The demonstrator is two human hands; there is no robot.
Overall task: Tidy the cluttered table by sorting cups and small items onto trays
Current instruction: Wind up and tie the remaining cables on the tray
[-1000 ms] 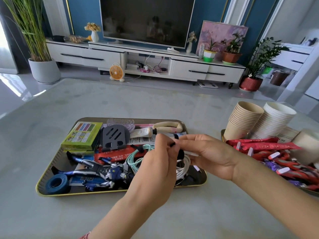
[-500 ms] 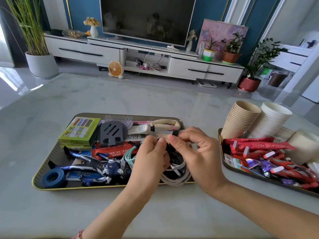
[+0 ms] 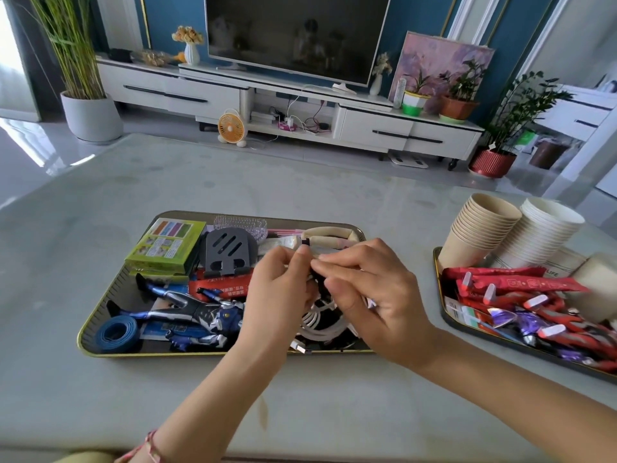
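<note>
A gold-rimmed tray (image 3: 100, 312) in front of me holds a green box (image 3: 167, 243), a grey slotted stand (image 3: 229, 250), a blue toy figure (image 3: 190, 312), a blue tape roll (image 3: 117, 334) and a coiled white cable (image 3: 322, 324). My left hand (image 3: 277, 295) and my right hand (image 3: 370, 289) meet over the tray's right half. Both pinch the white cable and its small black tie between fingertips. A second tray (image 3: 447, 315) at the right holds a stack of brown cups (image 3: 480, 228), a stack of white cups (image 3: 537, 237) and red sachets (image 3: 521, 284).
The grey marble table (image 3: 300, 185) extends past both trays. A white roll (image 3: 597, 282) sits at the right tray's far edge. Beyond the table stand a TV cabinet (image 3: 377, 125), a small orange fan (image 3: 231, 128) and potted plants.
My hands have drawn together and shifted slightly toward the tray's right half while still working the white cable. The teal cable seen earlier is now hidden behind my left hand.
</note>
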